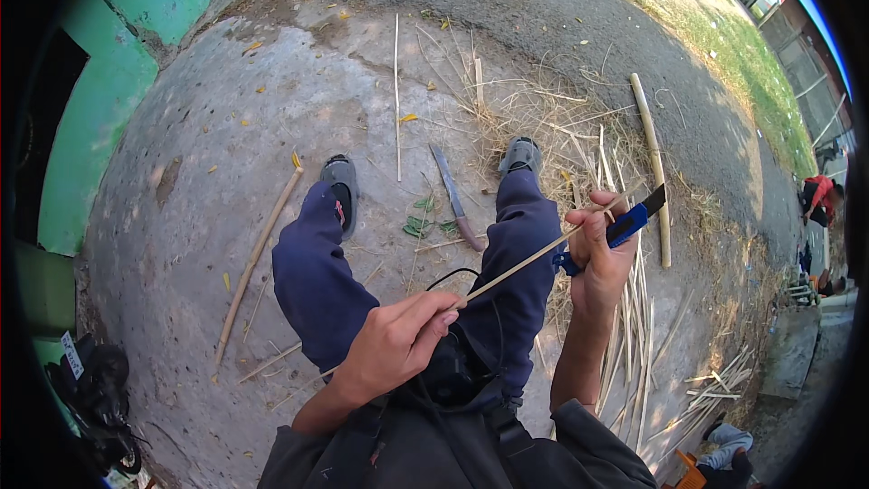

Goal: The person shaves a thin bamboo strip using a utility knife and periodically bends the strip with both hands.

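Observation:
A thin, pale bamboo strip [516, 268] runs slantwise in front of my lap, rising to the right. Its near part is pinched between the thumb and fingers of my left hand [396, 344]. My right hand [601, 258] is closed around a blue utility knife [626, 227], whose dark blade points up and right. The strip's far end passes by the thumb and fingers of that same hand, close to the knife. Whether the blade touches the strip, I cannot tell.
Between my feet lies a long knife [445, 179] with a wooden handle. Bamboo poles lie at left [258, 264] and right [651, 158]. Split strips [641, 335] and shavings [534, 109] cover the ground to the right. A motorbike [95, 389] stands at lower left; people appear at far right.

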The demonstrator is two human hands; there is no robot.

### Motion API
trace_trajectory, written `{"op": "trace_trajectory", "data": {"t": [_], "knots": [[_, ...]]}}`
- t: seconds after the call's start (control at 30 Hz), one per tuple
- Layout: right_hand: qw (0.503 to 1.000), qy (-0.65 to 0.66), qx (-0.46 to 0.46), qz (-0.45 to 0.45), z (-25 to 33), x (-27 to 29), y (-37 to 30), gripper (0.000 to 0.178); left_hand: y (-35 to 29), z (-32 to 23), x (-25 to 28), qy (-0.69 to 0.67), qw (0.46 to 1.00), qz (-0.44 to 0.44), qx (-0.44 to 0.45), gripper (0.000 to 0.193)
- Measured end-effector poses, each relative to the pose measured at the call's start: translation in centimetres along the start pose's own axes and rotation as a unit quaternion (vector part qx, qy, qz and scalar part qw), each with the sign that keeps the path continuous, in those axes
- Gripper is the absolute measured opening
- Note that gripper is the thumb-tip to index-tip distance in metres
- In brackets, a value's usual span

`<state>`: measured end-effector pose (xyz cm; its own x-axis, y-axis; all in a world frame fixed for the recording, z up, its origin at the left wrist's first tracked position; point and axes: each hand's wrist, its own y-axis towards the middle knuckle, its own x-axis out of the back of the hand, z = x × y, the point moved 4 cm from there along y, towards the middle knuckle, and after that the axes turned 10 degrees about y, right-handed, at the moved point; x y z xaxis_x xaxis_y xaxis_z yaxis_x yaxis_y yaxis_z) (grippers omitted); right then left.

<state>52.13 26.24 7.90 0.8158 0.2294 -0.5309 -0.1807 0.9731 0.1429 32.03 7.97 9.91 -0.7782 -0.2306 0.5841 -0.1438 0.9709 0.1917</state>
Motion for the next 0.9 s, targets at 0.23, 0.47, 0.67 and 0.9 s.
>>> {"op": "trace_trajectory", "data": {"t": [0.23, 0.47, 0.67, 0.9], "knots": [[0.983, -0.158, 0.039, 0.08, -0.3, -0.9, -2.8, 0.048, 0.5, -0.3, 0.0, -0.049, 0.996, 0.004, 0.072, 0.016], [0.845, -0.447, 0.107, 0.272, -1.5, -3.4, -6.4, 0.035, 1.0, -1.0, -0.4, -0.07, 0.992, 0.053, 0.086, 0.021], [0.842, -0.442, 0.123, 0.285, -2.1, -3.2, -6.6, 0.036, 0.9, -1.3, -0.8, -0.063, 0.989, 0.095, 0.095, 0.022], [0.845, -0.44, 0.138, 0.273, -1.4, -3.4, -6.7, 0.039, 0.6, -1.2, -1.7, -0.057, 0.994, 0.069, 0.057, 0.01]]}}
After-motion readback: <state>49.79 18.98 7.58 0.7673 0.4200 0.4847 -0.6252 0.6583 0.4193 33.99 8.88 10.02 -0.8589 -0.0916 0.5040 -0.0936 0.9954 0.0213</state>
